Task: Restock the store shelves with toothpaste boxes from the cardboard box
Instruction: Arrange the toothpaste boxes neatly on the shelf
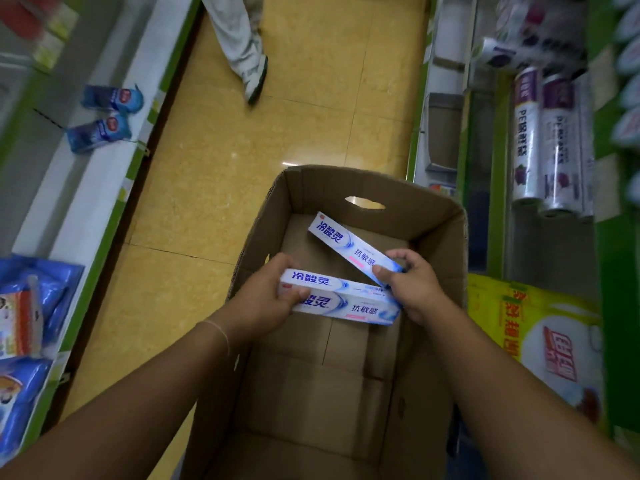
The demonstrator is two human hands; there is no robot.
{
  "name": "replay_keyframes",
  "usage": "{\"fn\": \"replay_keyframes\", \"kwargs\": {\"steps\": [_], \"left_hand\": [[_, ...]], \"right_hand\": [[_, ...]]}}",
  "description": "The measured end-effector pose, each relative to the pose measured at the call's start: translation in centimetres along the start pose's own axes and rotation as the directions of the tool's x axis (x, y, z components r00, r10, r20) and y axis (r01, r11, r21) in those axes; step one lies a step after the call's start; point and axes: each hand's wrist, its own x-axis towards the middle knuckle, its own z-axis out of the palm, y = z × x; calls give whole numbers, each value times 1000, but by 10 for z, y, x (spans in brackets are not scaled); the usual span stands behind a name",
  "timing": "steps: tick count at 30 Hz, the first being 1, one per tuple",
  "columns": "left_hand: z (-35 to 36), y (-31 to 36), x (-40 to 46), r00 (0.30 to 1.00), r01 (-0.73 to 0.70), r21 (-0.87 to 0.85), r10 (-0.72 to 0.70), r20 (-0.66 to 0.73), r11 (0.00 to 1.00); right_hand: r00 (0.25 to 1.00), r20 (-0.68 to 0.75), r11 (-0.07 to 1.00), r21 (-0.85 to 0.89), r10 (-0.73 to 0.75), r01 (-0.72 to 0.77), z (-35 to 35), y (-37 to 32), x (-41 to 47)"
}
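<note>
An open cardboard box stands on the floor below me. Inside it, my left hand grips the left end of two stacked white-and-blue toothpaste boxes lying crosswise. My right hand pinches the near end of a third toothpaste box, which slants toward the far wall of the cardboard box. The bare brown bottom of the cardboard box shows around and below the toothpaste boxes.
A yellow tiled aisle runs ahead, with a person's leg and shoe standing on it. Left shelf carries blue packets. Right shelving holds plastic wrap rolls and a yellow package.
</note>
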Motion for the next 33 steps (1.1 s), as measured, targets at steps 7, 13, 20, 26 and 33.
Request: {"fn": "replay_keyframes", "kwargs": {"steps": [7, 13, 20, 26, 33], "left_hand": [[-39, 15, -66, 1000, 25, -197, -25, 2, 980], [-68, 48, -99, 995, -27, -138, 40, 92, 990], [-92, 93, -127, 948, -181, -145, 211, 237, 973], [-90, 116, -159, 862, -319, -165, 358, 358, 933], [-55, 145, -211, 703, -421, -190, 452, 549, 887]], "right_hand": [[990, 111, 946, 301, 92, -122, -22, -14, -82], [997, 73, 926, 377, -29, 0, -38, -39, -157], [976, -108, 865, 452, -188, 217, -47, -66, -252], [904, -369, 767, 508, -217, 392, -49, -58, -343], [792, -586, 671, 519, -171, 529, -72, -15, -457]]}}
